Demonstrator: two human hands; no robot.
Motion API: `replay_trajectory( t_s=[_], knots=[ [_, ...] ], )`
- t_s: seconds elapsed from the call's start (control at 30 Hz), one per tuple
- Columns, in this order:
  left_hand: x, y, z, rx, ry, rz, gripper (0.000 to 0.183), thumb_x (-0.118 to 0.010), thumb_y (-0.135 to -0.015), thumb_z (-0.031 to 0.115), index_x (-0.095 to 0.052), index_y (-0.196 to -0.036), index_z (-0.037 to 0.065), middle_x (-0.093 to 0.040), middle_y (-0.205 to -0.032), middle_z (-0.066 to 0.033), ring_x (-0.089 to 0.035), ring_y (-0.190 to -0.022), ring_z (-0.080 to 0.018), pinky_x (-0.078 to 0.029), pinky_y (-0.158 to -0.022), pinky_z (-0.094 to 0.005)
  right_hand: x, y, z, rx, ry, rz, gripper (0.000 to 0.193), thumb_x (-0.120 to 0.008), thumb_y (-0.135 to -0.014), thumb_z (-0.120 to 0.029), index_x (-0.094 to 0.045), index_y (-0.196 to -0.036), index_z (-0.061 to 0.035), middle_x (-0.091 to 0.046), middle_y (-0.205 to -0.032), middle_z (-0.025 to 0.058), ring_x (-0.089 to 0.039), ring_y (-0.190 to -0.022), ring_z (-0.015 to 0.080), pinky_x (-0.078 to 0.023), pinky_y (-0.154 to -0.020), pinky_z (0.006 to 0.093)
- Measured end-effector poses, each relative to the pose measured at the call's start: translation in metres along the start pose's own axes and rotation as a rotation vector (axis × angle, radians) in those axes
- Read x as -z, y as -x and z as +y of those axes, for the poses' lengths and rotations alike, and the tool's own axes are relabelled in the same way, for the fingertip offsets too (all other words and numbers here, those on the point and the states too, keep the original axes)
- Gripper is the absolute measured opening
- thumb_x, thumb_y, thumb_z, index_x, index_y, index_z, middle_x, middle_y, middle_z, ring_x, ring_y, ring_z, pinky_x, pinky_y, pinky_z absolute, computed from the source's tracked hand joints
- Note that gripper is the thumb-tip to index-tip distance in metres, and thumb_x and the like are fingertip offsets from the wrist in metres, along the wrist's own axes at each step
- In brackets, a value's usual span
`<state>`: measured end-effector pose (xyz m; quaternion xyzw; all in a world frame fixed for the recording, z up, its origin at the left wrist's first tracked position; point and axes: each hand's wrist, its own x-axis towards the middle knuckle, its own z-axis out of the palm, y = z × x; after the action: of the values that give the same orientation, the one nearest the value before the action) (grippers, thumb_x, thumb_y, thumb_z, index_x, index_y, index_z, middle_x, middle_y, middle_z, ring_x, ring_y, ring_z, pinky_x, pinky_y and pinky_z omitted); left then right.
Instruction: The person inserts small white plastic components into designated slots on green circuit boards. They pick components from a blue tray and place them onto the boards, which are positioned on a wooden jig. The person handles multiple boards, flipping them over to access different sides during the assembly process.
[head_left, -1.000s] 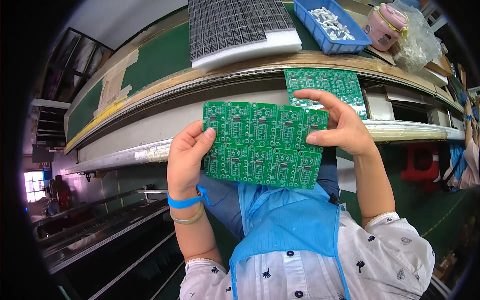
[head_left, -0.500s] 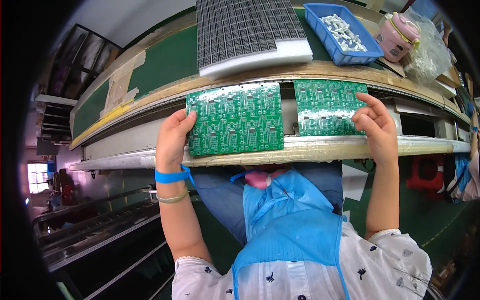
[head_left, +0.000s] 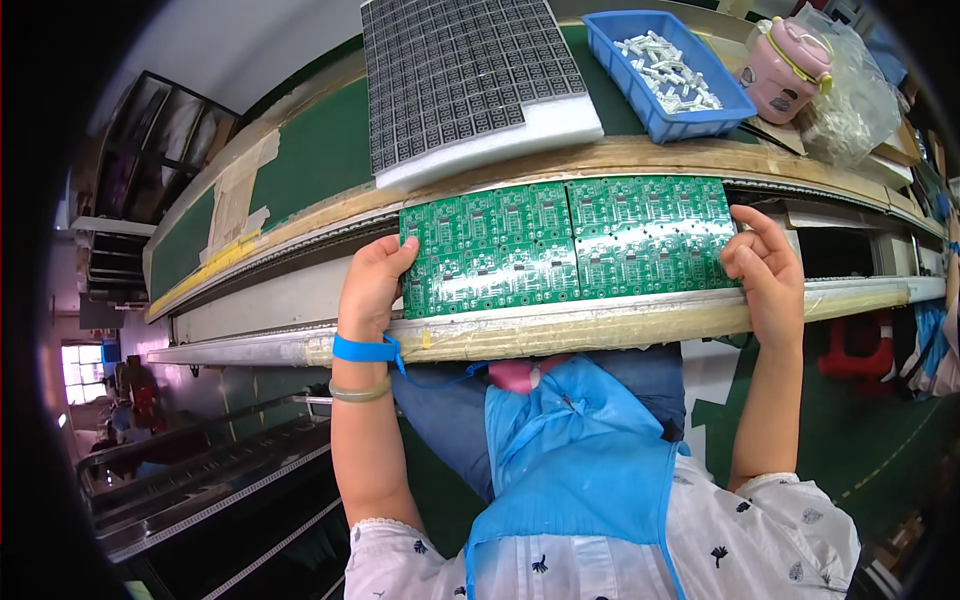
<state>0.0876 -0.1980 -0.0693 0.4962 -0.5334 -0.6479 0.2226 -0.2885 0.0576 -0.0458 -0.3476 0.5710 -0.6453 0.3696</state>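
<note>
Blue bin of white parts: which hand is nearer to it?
Right. The right hand is by the right circuit board, lower right of the blue bin in view; the left hand, on the left circuit board, is farther off, lower left.

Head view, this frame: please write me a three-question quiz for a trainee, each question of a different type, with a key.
1. True or false: the left hand has its thumb over the left edge of the left green board.

2. What does the blue tray hold?
A. Black wires
B. Small white parts
C. Red caps

3. Fill in the missing word: seen in this view, the pink container stands to the ____ of the blue tray.

Key: 1. True. 2. B. 3. Right.
</note>
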Motion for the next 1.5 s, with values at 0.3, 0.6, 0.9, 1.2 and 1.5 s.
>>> replay_trajectory(
  t_s=[0.3, 0.6, 0.9, 1.2, 1.5],
  knots=[
    [-0.025, 0.007, 0.011, 0.002, -0.176, 0.027, 0.03, -0.062, -0.104, 0.03, -0.07, -0.108, 0.001, -0.066, -0.084, 0.0039, -0.056, -0.072, -0.0031, -0.045, -0.062, -0.0233, 0.019, -0.024, -0.011, 0.068, 0.097, 0.021, 0.041, -0.065, -0.096, -0.009, -0.059, -0.135, 0.0046, -0.067, -0.093, 0.0042, -0.057, -0.084, 0.0084, -0.046, -0.08, 0.0237],
    [-0.121, 0.056, 0.114, -0.848, -0.84, 0.322, 0.016, -0.071, -0.092, 0.012, -0.072, -0.105, 0.001, -0.07, -0.093, -0.0148, -0.068, -0.081, -0.0298, -0.053, -0.073, -0.0385, 0.044, -0.135, -0.071, 0.378, 0.72, -0.003, 0.022, -0.069, -0.097, -0.015, -0.072, -0.112, 0.0009, -0.073, -0.092, 0.0046, -0.065, -0.086, 0.0097, -0.05, -0.078, 0.0249],
    [-0.141, -0.052, 0.163, -0.935, -1.176, 0.271, 0.018, -0.066, -0.092, 0.012, -0.074, -0.105, 0.003, -0.072, -0.101, -0.0164, -0.068, -0.095, -0.0354, -0.053, -0.085, -0.0434, -0.037, -0.199, -0.078, 0.542, 0.826, -0.295, 0.021, -0.069, -0.092, -0.018, -0.075, -0.105, -0.0028, -0.075, -0.092, 0.0162, -0.071, -0.082, 0.0292, -0.055, -0.077, 0.037],
    [-0.136, -0.052, 0.124, -1.031, -0.965, 0.448, 0.015, -0.071, -0.09, 0.011, -0.074, -0.102, 0.004, -0.073, -0.102, -0.012, -0.066, -0.097, -0.0317, -0.052, -0.086, -0.0406, -0.094, -0.199, -0.044, 0.59, 0.887, -0.387, 0.029, -0.081, -0.081, -0.024, -0.072, -0.1, -0.0027, -0.071, -0.096, 0.016, -0.07, -0.093, 0.0355, -0.055, -0.084, 0.045],
    [-0.13, -0.056, 0.09, -1.128, -0.824, 0.487, 0.014, -0.069, -0.091, 0.007, -0.074, -0.103, 0.003, -0.072, -0.111, -0.0128, -0.066, -0.105, -0.0316, -0.052, -0.091, -0.0394, -0.092, -0.198, -0.029, 0.908, 1.13, -0.355, 0.022, -0.073, -0.088, -0.021, -0.071, -0.102, -0.0037, -0.07, -0.092, 0.0114, -0.071, -0.081, 0.0312, -0.058, -0.073, 0.0416]
  ],
)
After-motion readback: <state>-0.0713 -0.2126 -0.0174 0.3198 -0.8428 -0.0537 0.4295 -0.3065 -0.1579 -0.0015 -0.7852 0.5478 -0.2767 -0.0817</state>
